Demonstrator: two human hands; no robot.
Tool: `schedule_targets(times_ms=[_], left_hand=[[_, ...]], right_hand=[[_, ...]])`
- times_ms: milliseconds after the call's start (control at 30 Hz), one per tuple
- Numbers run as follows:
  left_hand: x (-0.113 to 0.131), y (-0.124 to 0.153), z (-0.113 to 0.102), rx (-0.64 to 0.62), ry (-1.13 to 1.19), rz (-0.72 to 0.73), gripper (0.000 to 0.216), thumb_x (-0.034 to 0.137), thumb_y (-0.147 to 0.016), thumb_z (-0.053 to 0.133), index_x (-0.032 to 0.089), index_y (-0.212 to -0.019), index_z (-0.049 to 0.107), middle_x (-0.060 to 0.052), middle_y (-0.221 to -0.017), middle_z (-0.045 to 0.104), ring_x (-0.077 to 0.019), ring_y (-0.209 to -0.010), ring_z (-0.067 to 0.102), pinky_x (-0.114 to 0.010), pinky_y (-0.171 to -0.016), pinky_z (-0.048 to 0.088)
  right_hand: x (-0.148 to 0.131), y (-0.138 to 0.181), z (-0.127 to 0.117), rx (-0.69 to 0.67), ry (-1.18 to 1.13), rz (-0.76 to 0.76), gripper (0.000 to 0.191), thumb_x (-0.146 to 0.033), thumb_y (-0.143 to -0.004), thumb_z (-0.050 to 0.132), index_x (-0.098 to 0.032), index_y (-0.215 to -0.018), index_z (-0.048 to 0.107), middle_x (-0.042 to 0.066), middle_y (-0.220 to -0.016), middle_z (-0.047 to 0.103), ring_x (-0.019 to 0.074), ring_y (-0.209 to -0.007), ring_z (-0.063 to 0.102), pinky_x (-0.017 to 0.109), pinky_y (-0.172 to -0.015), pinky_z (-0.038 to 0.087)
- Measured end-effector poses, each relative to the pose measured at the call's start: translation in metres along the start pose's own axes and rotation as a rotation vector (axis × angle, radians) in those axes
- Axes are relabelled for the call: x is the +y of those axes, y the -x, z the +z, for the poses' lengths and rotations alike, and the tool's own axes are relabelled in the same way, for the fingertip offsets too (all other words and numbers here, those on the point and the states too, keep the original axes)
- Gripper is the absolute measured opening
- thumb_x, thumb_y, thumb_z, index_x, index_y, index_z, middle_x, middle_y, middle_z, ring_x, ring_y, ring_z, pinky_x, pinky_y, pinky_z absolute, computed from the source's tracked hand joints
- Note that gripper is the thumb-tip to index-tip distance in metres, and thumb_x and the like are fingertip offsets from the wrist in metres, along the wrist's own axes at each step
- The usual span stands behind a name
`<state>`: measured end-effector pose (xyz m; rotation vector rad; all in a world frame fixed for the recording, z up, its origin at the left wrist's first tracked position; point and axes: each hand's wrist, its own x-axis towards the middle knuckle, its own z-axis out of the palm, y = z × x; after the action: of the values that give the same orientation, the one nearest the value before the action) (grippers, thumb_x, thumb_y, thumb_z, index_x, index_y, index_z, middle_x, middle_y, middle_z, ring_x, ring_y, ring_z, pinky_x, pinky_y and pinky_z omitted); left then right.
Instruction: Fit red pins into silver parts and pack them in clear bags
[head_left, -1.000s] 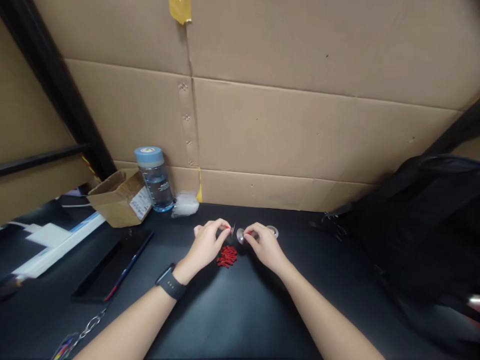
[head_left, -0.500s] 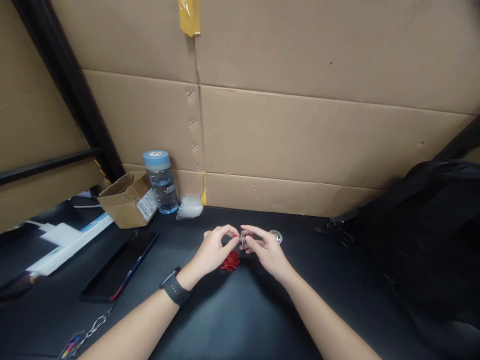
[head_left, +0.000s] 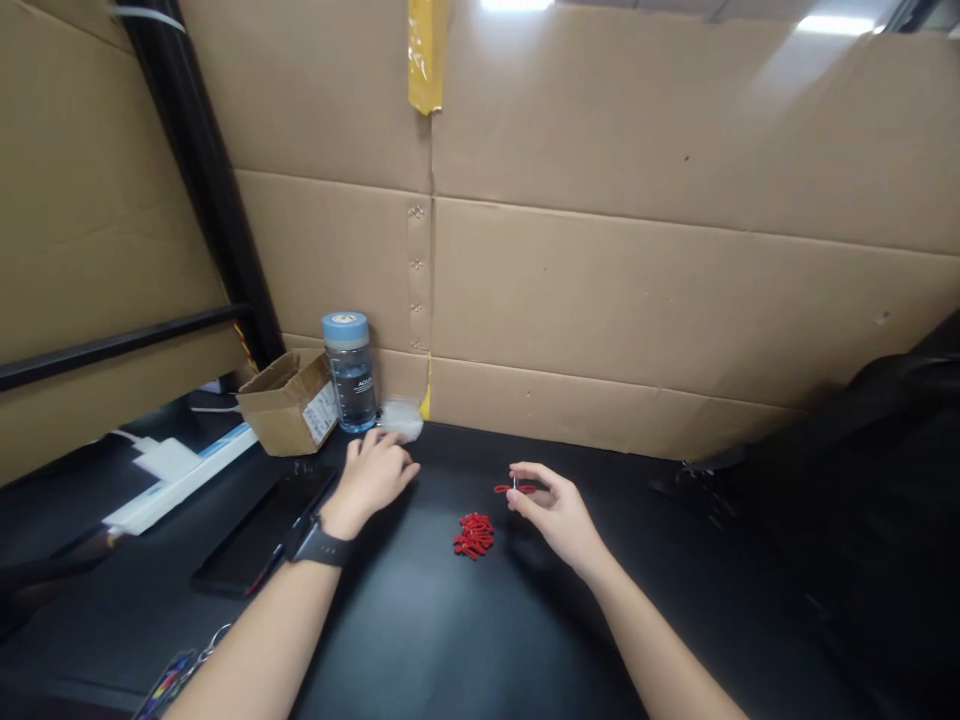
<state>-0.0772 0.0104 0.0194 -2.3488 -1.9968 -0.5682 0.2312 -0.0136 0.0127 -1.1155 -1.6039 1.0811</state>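
Observation:
My right hand [head_left: 556, 512] pinches a small, thin silvery piece [head_left: 514, 483] between thumb and fingertips, seen edge-on. A red cord loop [head_left: 502, 489] sticks out from it on both sides. Below and to the left, a pile of red cord pieces [head_left: 474, 536] lies on the black table. My left hand [head_left: 375, 470], with a black watch on its wrist, is stretched toward the back left. Its fingers are apart and hold nothing that I can see. They are nearest to a whitish plastic bag [head_left: 403, 419]; whether they touch it is unclear.
Beside the bag stand a blue-lidded water bottle [head_left: 351, 375] and an open cardboard box [head_left: 289, 410]. A dark phone [head_left: 259, 535], a power strip [head_left: 180, 480] and a keychain [head_left: 176, 680] lie at left. A black bag [head_left: 870, 500] sits at right, and a cardboard wall [head_left: 600, 300] rises behind.
My left hand has let go of the small piece and moved left toward the plastic bag. My right hand still holds the piece with its red loop. The head view has shifted.

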Motion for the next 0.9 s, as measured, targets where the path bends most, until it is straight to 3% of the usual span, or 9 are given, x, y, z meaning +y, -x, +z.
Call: schedule_targets(times_ms=[133,267,367,467,600,733,900], left_hand=[[-0.025,0.000,-0.008,-0.071,-0.071,-0.100,0.022,0.034,-0.093,0.058,0.027,-0.099,0.078,-0.010,-0.134,0.066,-0.0391,-0.130,0.046,-0.056,-0.098,0.036],[-0.030,-0.002,-0.016,-0.101,-0.098,-0.115,0.027,0.027,-0.096,0.050,0.027,-0.105,0.075,-0.012,-0.120,0.073,-0.0362,-0.129,0.051,-0.056,-0.098,0.036],[-0.031,-0.003,-0.012,-0.090,-0.105,-0.117,0.027,0.030,-0.096,0.050,0.028,-0.103,0.076,-0.010,-0.131,0.069,-0.0380,-0.134,0.046,-0.058,-0.100,0.034],[-0.031,-0.002,-0.004,-0.114,-0.107,-0.133,0.031,0.039,-0.093,0.056,0.029,-0.117,0.073,-0.009,-0.146,0.059,-0.0420,-0.140,0.038,-0.060,-0.104,0.032],[-0.029,-0.001,-0.001,-0.116,-0.105,-0.129,0.045,0.043,-0.092,0.056,0.026,-0.133,0.064,-0.013,-0.149,0.056,-0.0416,-0.140,0.039,-0.059,-0.106,0.032],[-0.025,-0.001,-0.022,0.039,-0.097,-0.118,0.033,0.039,-0.094,0.054,0.024,-0.119,0.069,-0.013,-0.135,0.066,-0.0371,-0.132,0.049,-0.057,-0.104,0.032],[-0.009,0.001,-0.045,0.470,0.041,-0.056,0.020,0.030,-0.098,0.051,0.025,-0.098,0.070,-0.005,-0.114,0.075,-0.0276,-0.114,0.063,-0.049,-0.105,0.029]], right_hand=[[0.000,-0.001,-0.003,-0.003,0.031,-0.012,0.045,-0.046,-0.082,0.078,-0.023,-0.120,0.068,0.009,-0.118,0.071,0.0217,-0.091,0.075,0.037,-0.087,0.060],[-0.002,0.000,-0.003,-0.013,0.043,-0.011,0.045,-0.048,-0.083,0.077,-0.023,-0.120,0.068,0.009,-0.117,0.071,0.0210,-0.088,0.075,0.035,-0.083,0.061],[-0.004,0.000,-0.003,-0.023,0.043,-0.012,0.045,-0.048,-0.083,0.076,-0.023,-0.120,0.068,0.009,-0.117,0.071,0.0206,-0.088,0.075,0.036,-0.083,0.060],[-0.006,0.000,-0.003,-0.031,0.050,-0.019,0.044,-0.048,-0.083,0.075,-0.023,-0.119,0.069,0.009,-0.116,0.072,0.0210,-0.087,0.075,0.036,-0.082,0.061],[-0.007,0.000,-0.003,-0.020,0.082,-0.029,0.042,-0.048,-0.083,0.075,-0.022,-0.117,0.069,0.009,-0.112,0.074,0.0210,-0.086,0.075,0.035,-0.080,0.060],[-0.006,0.000,-0.004,-0.017,0.100,-0.046,0.038,-0.046,-0.084,0.073,-0.023,-0.115,0.070,0.007,-0.111,0.074,0.0185,-0.082,0.074,0.031,-0.076,0.059],[-0.007,-0.001,-0.008,-0.018,0.145,-0.064,0.038,-0.045,-0.084,0.074,-0.023,-0.114,0.071,0.005,-0.103,0.074,0.0156,-0.074,0.071,0.028,-0.069,0.058]])
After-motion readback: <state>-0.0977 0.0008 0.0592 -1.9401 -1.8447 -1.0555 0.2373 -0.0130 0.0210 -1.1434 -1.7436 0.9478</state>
